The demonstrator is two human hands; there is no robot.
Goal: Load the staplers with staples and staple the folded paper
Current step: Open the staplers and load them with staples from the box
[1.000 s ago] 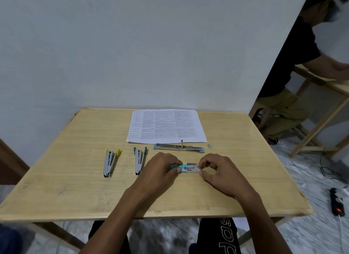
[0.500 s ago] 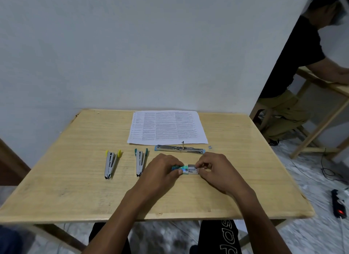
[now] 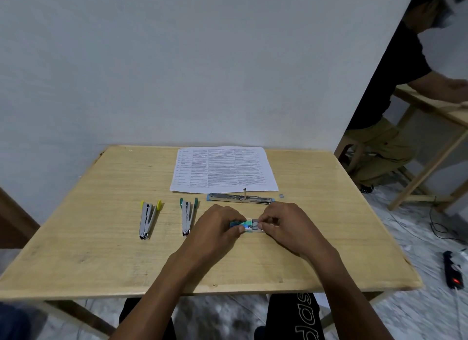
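Both hands have barely shifted since the earlier frame; the right fingers have closed in a little on the box's open end. On the pale wooden table [image 3: 76,238] the left hand [image 3: 215,228] curls over the small teal-and-white cardboard staple box [image 3: 244,225], thumb and forefinger clamping its left end, likely to steady it. The right hand [image 3: 286,225] pinches at the inner tray with thumb and fingertips drawn together; whether it already grips a strip of staples cannot be told. This reads as drawing staples out for loading. Just behind the hands, the long chrome stapler with blue ends [image 3: 240,198] lies swung fully open, its magazine exposed and ready to receive them. The yellow-handled small metal stapler [image 3: 148,219] and the green-handled small metal stapler [image 3: 188,217] wait side by side toward the left edge. The printed white paper sheet [image 3: 224,169] lies flat at the far edge, apparently not yet folded. A tiny loose staple fragment [image 3: 281,195] sits near the open stapler's right end.
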